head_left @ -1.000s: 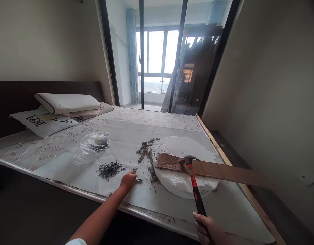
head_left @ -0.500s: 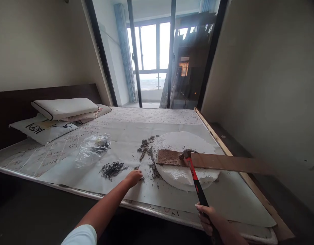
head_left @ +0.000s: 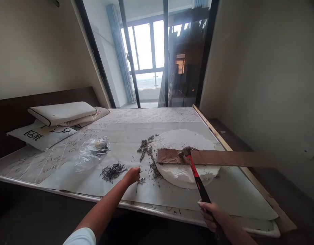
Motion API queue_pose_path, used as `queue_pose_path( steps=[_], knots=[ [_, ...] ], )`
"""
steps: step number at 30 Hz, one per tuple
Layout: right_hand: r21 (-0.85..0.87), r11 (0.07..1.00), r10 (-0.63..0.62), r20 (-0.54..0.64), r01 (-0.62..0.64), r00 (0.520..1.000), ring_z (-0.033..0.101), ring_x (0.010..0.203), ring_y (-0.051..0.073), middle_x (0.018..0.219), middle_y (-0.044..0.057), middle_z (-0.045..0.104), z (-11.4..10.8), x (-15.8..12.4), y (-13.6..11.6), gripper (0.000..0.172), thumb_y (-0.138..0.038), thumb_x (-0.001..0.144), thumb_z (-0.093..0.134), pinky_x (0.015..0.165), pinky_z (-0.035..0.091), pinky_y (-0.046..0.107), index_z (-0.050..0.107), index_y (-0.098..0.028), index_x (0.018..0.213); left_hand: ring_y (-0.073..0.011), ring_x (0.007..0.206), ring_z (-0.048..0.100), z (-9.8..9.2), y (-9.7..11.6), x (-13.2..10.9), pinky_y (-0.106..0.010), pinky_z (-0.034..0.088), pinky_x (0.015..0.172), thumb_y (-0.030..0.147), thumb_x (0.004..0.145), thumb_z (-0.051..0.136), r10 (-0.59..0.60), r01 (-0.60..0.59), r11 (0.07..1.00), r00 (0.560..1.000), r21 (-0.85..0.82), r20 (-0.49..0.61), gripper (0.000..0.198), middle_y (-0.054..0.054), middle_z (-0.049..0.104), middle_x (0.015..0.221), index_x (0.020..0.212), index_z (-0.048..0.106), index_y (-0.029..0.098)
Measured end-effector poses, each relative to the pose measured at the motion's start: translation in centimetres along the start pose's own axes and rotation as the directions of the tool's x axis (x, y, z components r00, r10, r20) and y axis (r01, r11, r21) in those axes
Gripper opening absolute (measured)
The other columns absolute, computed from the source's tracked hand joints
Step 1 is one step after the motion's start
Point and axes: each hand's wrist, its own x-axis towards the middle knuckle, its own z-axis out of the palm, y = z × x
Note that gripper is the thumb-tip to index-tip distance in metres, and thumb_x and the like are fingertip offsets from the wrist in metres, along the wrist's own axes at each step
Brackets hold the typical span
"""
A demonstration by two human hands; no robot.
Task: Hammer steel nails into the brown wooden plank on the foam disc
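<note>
My right hand (head_left: 210,214) is wrapped round the black-and-red handle of a claw hammer (head_left: 194,166). The hammer's head rests on a brown wooden board (head_left: 169,157), near its dented, crumb-strewn left end. That board lies across a round white foam slab (head_left: 172,175). My left hand (head_left: 132,175) is closed just above the sheet, its fingertips pinched; a thin nail-like end shows at them. A few loose nails (head_left: 141,180) lie just right of and below this hand. To its left is a heap of nails (head_left: 112,172).
Grey-brown crumbs (head_left: 145,146) are scattered along the slab's left edge. A clear plastic bag (head_left: 92,151) with dark contents lies farther left on the grey sheet (head_left: 121,132) covering the mattress. Pillows (head_left: 62,114) sit at the headboard. A wooden rail (head_left: 213,127) runs along the right side.
My left hand has lifted slightly and shifted left, uncovering the few nails beside it. My right hand and the hammer stay at the board. The view has tilted a little.
</note>
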Motion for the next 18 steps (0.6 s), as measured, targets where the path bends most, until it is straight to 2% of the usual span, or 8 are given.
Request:
queue_pose_path(
  steps=[3, 5, 9, 11, 13, 15, 18],
  knots=[
    [-0.013, 1.000, -0.004, 0.001, 0.004, 1.000, 0.024, 0.023, 0.006, 0.030, -0.013, 0.027, 0.0, 0.0, -0.3, 0.034, -0.048, 0.059, 0.058, 0.025, 0.020, 0.020, 0.034, -0.023, 0.059, -0.0112, 0.059, 0.050, -1.6, 0.3, 0.4, -0.021, 0.038, 0.060, 0.009, 0.065, 0.044, -0.084, 0.067, 0.982, 0.992, -0.178, -0.090, 0.017, 0.000, 0.056, 0.061, 0.072, 0.058, 0.016],
    [-0.033, 0.999, -0.005, 0.003, 0.005, 1.000, 0.025, 0.023, 0.006, 0.029, -0.012, 0.028, 0.2, 0.1, -0.8, 0.038, -0.051, 0.057, 0.059, 0.024, 0.021, 0.020, 0.033, -0.024, 0.058, -0.0105, 0.055, 0.051, -2.7, 1.2, 1.0, -0.021, 0.039, 0.057, 0.015, 0.066, 0.045, -0.148, 0.101, 0.925, 0.984, -0.367, -0.101, 0.017, 0.002, 0.056, 0.058, 0.076, 0.059, 0.016],
    [-0.029, 0.997, -0.071, 0.012, 0.072, 0.997, 0.025, 0.023, 0.006, 0.031, -0.014, 0.031, 0.7, -0.1, -2.1, 0.040, -0.054, 0.059, 0.060, 0.027, 0.018, 0.018, 0.034, -0.024, 0.068, -0.0113, 0.049, 0.053, -4.5, 4.4, 2.5, -0.022, 0.043, 0.050, 0.034, 0.068, 0.048, -0.194, 0.158, 0.698, 0.981, -0.699, 0.027, 0.021, 0.001, 0.058, 0.056, 0.069, 0.058, 0.016],
    [-0.046, 0.992, -0.118, 0.000, 0.118, 0.993, 0.026, 0.023, 0.005, 0.032, -0.014, 0.032, 0.9, -0.5, -2.8, 0.039, -0.053, 0.063, 0.058, 0.028, 0.016, 0.017, 0.034, -0.024, 0.072, -0.0116, 0.049, 0.054, -5.1, 6.7, 3.4, -0.023, 0.044, 0.049, 0.044, 0.067, 0.050, -0.155, 0.170, 0.567, 0.983, -0.806, 0.097, 0.029, 0.000, 0.058, 0.055, 0.063, 0.055, 0.015],
    [-0.074, 0.983, -0.168, -0.024, 0.166, 0.985, 0.026, 0.023, 0.005, 0.032, -0.015, 0.032, 1.0, -1.0, -3.2, 0.038, -0.052, 0.066, 0.057, 0.028, 0.014, 0.016, 0.034, -0.023, 0.073, -0.0113, 0.048, 0.053, -5.5, 9.2, 4.4, -0.023, 0.043, 0.049, 0.051, 0.066, 0.052, -0.104, 0.181, 0.477, 0.983, -0.860, 0.149, 0.036, -0.001, 0.057, 0.053, 0.062, 0.056, 0.015],
    [-0.082, 0.974, -0.217, -0.044, 0.213, 0.975, 0.027, 0.022, 0.005, 0.032, -0.015, 0.031, 1.0, -1.8, -3.5, 0.037, -0.053, 0.067, 0.056, 0.028, 0.014, 0.016, 0.035, -0.023, 0.074, -0.0096, 0.045, 0.049, -5.7, 11.8, 5.5, -0.022, 0.039, 0.046, 0.054, 0.065, 0.054, -0.078, 0.159, 0.464, 0.987, -0.871, 0.139, 0.040, 0.000, 0.054, 0.050, 0.065, 0.059, 0.014],
    [-0.071, 0.963, -0.264, -0.080, 0.259, 0.961, 0.026, 0.020, 0.006, 0.029, -0.016, 0.029, 0.6, -3.1, -3.9, 0.040, -0.056, 0.066, 0.056, 0.026, 0.015, 0.017, 0.036, -0.023, 0.076, -0.0073, 0.041, 0.040, -5.7, 15.6, 7.6, -0.020, 0.031, 0.042, 0.053, 0.064, 0.058, -0.076, 0.054, 0.530, 0.997, -0.846, 0.016, 0.040, 0.002, 0.048, 0.046, 0.068, 0.063, 0.013]
  ],
)
